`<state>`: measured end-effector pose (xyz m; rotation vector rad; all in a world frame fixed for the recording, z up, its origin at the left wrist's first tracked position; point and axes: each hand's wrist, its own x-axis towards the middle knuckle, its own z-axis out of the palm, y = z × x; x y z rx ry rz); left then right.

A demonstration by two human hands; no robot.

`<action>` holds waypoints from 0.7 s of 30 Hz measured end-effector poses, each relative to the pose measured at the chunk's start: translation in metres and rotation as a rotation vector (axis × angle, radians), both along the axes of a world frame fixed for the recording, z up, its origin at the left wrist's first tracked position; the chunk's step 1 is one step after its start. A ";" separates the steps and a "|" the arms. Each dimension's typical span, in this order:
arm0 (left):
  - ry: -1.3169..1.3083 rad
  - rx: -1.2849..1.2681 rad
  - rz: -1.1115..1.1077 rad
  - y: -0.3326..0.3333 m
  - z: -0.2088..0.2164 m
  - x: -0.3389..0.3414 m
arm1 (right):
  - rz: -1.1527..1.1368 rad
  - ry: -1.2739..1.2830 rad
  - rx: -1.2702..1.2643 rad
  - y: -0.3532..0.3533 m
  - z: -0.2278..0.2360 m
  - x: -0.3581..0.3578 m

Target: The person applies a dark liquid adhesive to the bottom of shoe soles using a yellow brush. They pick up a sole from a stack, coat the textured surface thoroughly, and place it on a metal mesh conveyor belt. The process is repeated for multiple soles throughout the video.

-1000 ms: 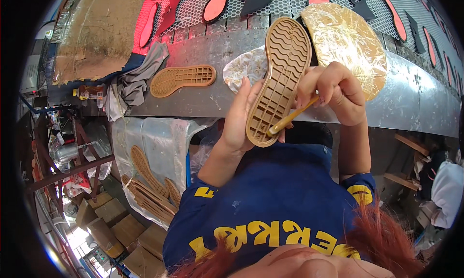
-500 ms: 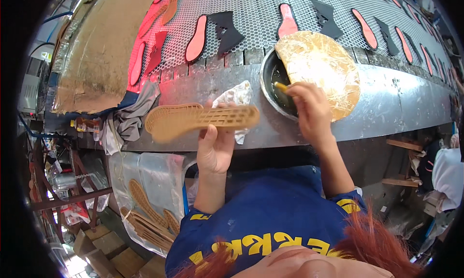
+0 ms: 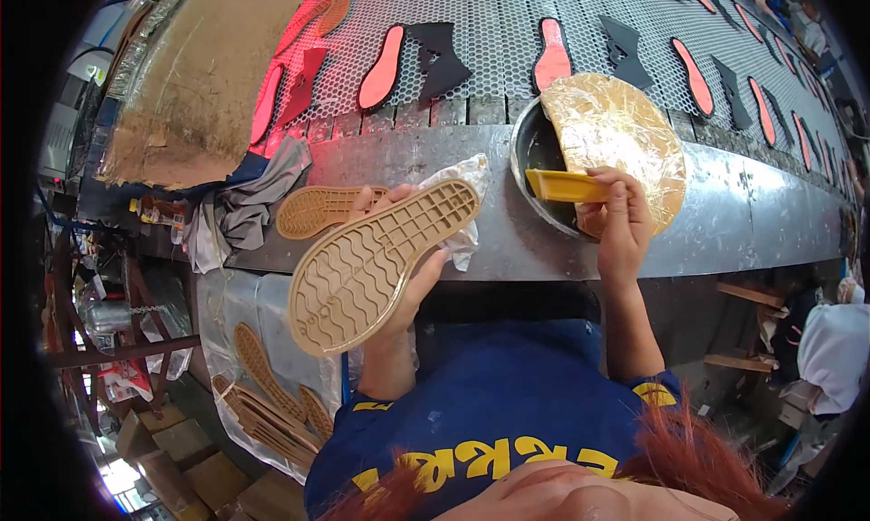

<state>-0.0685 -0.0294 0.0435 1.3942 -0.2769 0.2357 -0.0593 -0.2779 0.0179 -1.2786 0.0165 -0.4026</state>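
Note:
My left hand (image 3: 399, 326) grips a tan shoe sole (image 3: 353, 281) by its side edges, fingers beyond it and thumb on the near side. The sole is tilted, its wavy and gridded tread facing up toward me. Behind it on the metal table edge lies a second tan sole (image 3: 308, 215), partly hidden. A flat yellow-handled tool (image 3: 566, 187) is pinched in my right hand (image 3: 623, 231), held across a dark round bowl (image 3: 515, 159); its working end cannot be made out. A round tan board (image 3: 625, 131) wrapped in clear film covers the bowl's right part.
A white rag (image 3: 462, 240) lies between sole and bowl. Grey cloth (image 3: 249, 204) hangs at the table's left. Pink insoles (image 3: 553, 59) and black cut pieces (image 3: 439, 61) lie on the mesh surface beyond. More soles (image 3: 267, 367) rest on plastic sheeting at lower left.
My left hand has turned the sole from nearly edge-on to tread-up and brought it nearer me. The yellow tool has risen from the bowl and now shows its broad side.

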 end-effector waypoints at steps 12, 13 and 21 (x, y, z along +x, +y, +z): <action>-0.138 0.162 0.111 -0.011 0.005 -0.012 | -0.118 -0.510 -0.549 0.035 0.024 -0.033; -0.144 0.182 0.098 -0.011 0.006 -0.012 | -0.092 -0.513 -0.551 0.038 0.023 -0.033; -0.112 0.202 0.041 -0.021 0.021 -0.018 | -0.098 -0.534 -0.632 0.052 0.017 -0.028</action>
